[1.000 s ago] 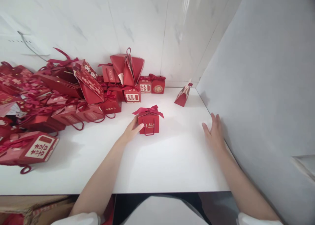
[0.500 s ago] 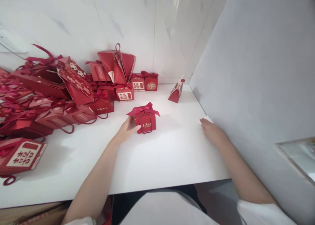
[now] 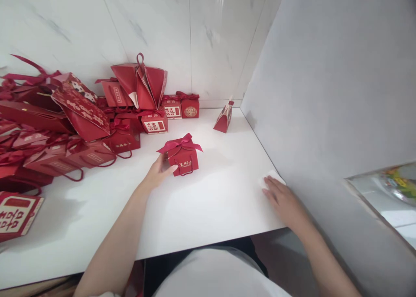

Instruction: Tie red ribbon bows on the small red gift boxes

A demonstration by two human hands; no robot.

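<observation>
My left hand (image 3: pixel 157 173) is closed on the left side of a small red gift box (image 3: pixel 183 161), thumb on its front and fingers partly hidden behind. The box stands upright on the white table (image 3: pixel 208 206), with a pink-red ribbon bow (image 3: pixel 180 144) on top, a cord handle and gold lettering in front. At the table's right side, my right hand (image 3: pixel 281 197) presses a folded white tissue or cloth (image 3: pixel 276 176) onto the surface under its fingers. Part of the white piece shows beyond the fingertips.
Red gift boxes with ribbons and cords (image 3: pixel 81 156) are piled at the left. A large red folded box (image 3: pixel 143 84) sits atop others by the marble wall (image 3: pixel 156 28). A small triangular box (image 3: pixel 224 118) stands at the back right, near a grey partition (image 3: pixel 325 93).
My right hand has slid toward me along the table's right side with the white piece. My left hand still holds the gift box in place; the view has turned slightly right.
</observation>
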